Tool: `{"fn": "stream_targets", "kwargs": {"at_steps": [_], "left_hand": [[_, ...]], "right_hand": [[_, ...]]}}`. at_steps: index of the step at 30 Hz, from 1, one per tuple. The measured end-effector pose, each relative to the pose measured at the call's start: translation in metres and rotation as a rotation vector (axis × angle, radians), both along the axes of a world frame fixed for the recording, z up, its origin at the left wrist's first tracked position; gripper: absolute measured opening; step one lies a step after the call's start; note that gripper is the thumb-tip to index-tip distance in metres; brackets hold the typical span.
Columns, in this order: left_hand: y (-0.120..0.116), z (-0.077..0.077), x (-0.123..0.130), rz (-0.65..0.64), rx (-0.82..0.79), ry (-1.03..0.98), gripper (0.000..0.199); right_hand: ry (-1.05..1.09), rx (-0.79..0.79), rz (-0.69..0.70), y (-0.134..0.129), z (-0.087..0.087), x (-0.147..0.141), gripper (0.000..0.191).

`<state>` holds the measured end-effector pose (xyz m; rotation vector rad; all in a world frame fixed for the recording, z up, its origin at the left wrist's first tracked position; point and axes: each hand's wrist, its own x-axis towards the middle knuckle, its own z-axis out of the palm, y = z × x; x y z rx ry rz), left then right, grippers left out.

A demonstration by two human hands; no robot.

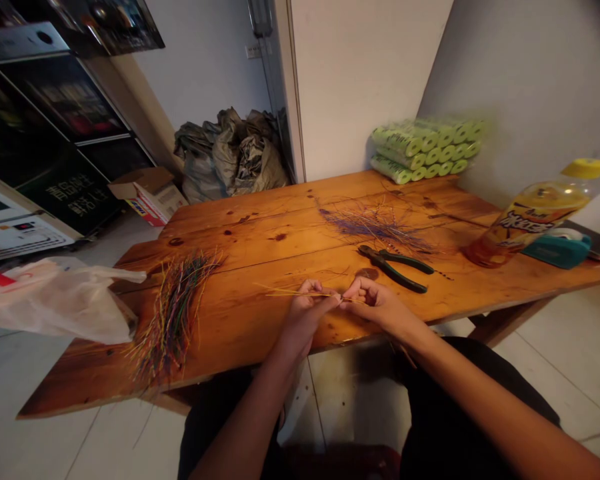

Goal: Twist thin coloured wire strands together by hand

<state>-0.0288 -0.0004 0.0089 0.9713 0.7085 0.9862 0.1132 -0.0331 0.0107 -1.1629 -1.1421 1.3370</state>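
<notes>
Thin yellow wires (285, 292) are pinched between my two hands above the front edge of the wooden table. My left hand (310, 307) is closed on them, and their free ends stick out to the left. Fingertip to fingertip with it, my right hand (367, 298) is closed on the same wires. What lies between the fingertips is too small to make out. Just beyond my right hand are pliers (397, 267) with dark green handles, lying with the handles apart. Farther back is a loose spread of blue and yellow wires (375, 227).
A thick bundle of coloured wires (177, 313) lies at left beside a white plastic bag (60, 300). On the right stand a drink bottle (530, 220) and a teal tape dispenser (560, 248). Green rolls (425, 150) are stacked at the back of the wooden table (260, 217).
</notes>
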Motion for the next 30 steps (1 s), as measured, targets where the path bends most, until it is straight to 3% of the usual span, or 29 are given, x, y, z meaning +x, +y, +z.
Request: {"fn": "stream_targets", "kwargs": {"at_steps": [10, 14, 19, 26, 30], "left_hand": [[-0.002, 0.001, 0.004, 0.057, 0.04, 0.012, 0.032], [-0.001, 0.0, 0.002, 0.073, 0.032, -0.006, 0.032], [0.001, -0.002, 0.0, 0.181, 0.005, 0.006, 0.033], [0.0, -0.003, -0.001, 0.18, -0.03, -0.01, 0.034], [0.001, -0.001, -0.001, 0.177, -0.08, -0.005, 0.035]], "right_hand": [[-0.279, 0.179, -0.171, -0.003, -0.011, -0.002, 0.016], [-0.373, 0.238, -0.161, -0.006, -0.013, -0.003, 0.016], [-0.557, 0.306, -0.187, -0.007, -0.011, -0.003, 0.016], [-0.315, 0.324, -0.198, -0.005, -0.014, -0.007, 0.014], [-0.389, 0.338, -0.217, -0.007, -0.011, -0.005, 0.013]]}}
